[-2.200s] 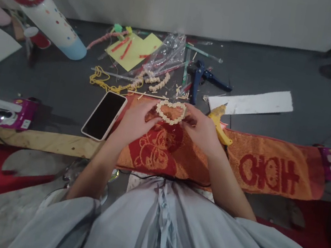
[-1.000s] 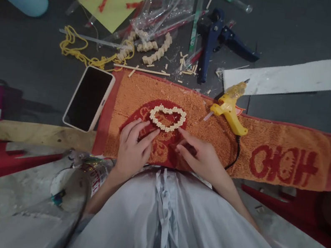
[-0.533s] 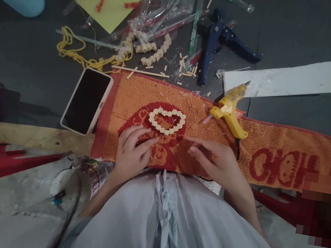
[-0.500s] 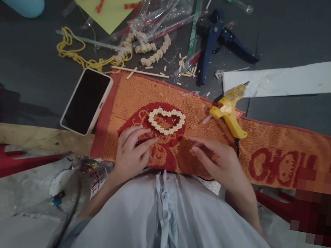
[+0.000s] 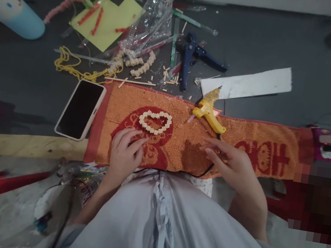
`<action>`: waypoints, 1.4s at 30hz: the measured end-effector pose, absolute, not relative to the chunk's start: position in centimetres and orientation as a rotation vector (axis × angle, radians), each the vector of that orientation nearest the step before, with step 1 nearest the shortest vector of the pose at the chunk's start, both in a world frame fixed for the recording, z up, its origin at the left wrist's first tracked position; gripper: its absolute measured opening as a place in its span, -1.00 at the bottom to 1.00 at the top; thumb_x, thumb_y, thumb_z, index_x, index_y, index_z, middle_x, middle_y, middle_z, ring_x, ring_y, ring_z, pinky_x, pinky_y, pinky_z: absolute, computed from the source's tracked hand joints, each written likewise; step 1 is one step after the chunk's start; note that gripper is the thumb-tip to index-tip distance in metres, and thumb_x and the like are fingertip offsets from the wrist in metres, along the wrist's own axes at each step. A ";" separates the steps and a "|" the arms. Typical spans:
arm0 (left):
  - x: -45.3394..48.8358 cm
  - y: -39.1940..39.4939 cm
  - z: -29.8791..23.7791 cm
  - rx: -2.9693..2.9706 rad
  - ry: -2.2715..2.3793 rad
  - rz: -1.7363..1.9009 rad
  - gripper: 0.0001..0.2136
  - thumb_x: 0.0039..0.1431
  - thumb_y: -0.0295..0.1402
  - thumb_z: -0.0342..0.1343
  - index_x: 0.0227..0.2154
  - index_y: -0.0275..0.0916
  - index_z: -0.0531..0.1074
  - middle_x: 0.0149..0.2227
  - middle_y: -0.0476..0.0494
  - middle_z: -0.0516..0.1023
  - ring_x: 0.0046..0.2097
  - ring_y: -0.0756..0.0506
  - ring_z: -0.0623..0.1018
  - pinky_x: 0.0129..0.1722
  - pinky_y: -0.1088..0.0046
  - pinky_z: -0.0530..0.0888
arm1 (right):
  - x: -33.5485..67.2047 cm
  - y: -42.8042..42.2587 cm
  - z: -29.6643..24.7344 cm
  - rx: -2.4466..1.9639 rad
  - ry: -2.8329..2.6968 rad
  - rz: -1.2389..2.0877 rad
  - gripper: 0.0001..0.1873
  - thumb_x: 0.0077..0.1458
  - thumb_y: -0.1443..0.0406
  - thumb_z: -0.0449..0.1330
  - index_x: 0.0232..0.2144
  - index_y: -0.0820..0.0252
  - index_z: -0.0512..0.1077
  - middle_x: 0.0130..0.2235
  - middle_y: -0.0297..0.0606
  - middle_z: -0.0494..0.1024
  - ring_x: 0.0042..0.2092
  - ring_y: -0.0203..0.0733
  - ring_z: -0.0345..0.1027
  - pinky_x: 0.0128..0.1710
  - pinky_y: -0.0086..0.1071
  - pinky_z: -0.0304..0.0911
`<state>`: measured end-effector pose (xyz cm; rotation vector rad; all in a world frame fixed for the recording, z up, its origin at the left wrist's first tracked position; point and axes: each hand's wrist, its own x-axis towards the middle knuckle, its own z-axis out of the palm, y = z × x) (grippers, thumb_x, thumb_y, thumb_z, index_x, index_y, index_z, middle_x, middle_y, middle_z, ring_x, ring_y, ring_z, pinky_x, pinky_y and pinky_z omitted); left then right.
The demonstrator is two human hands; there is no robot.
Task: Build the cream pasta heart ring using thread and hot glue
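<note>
A heart-shaped outline (image 5: 154, 130) made of small pale stick pieces lies on an orange and red towel (image 5: 176, 151). My left hand (image 5: 127, 147) rests on the towel at the heart's lower left, its fingers slightly apart and holding nothing. Whether those fingertips touch the heart I cannot tell. Off to the right, my right hand (image 5: 233, 165) hovers over the towel with thumb and forefinger parted and nothing between them. Just above it lies a yellow glue gun (image 5: 209, 111), nozzle pointing away and its dark cord running down under my right hand.
A phone (image 5: 80, 110) lies left of the towel. Behind are blue cutters (image 5: 189, 60), a white strip (image 5: 251, 84), clear plastic wrap (image 5: 152, 24), curved pale stick pieces (image 5: 143, 65), yellow string (image 5: 67, 64) and green paper (image 5: 108, 25). A blue-and-white bottle (image 5: 19, 10) is far left.
My right hand has moved right, away from the heart. My left hand stays beside it. The camera view has shifted, showing more of the table's far edge and right side.
</note>
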<state>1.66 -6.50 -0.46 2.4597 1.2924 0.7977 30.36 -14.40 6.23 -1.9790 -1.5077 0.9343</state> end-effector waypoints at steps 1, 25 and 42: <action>1.7 -6.5 -0.5 2.467 1.293 0.806 -0.70 0.08 -0.57 0.10 -0.19 -0.10 0.58 -0.06 -0.14 0.58 0.06 -0.18 0.47 0.12 0.12 0.44 | 30.5 -14.7 6.4 -1.981 -1.518 0.918 -0.67 0.24 0.16 0.12 -0.02 0.11 0.49 -0.14 -0.16 0.68 -0.16 -0.05 0.60 -0.26 -0.24 0.51; 1.8 -6.3 -0.3 2.583 1.318 0.826 -0.76 0.16 -0.55 0.05 -0.21 -0.22 0.59 -0.08 -0.22 0.57 0.05 -0.19 0.46 0.13 0.16 0.44 | 31.6 -16.4 5.4 -2.045 -1.391 -0.035 -0.85 0.15 0.22 0.22 -0.28 0.10 0.56 -0.29 -0.25 0.69 -0.31 -0.13 0.60 -0.29 -0.30 0.48; 2.2 -1.0 5.1 2.692 1.147 0.544 -0.74 0.31 -0.40 -0.03 -0.16 -0.29 0.57 -0.14 -0.23 0.58 -0.05 -0.17 0.49 0.05 0.23 0.45 | 30.0 -12.2 5.1 -1.829 -1.911 0.135 -0.55 0.22 0.44 0.01 0.11 0.15 0.42 0.02 -0.14 0.59 0.02 -0.07 0.50 0.03 -0.19 0.43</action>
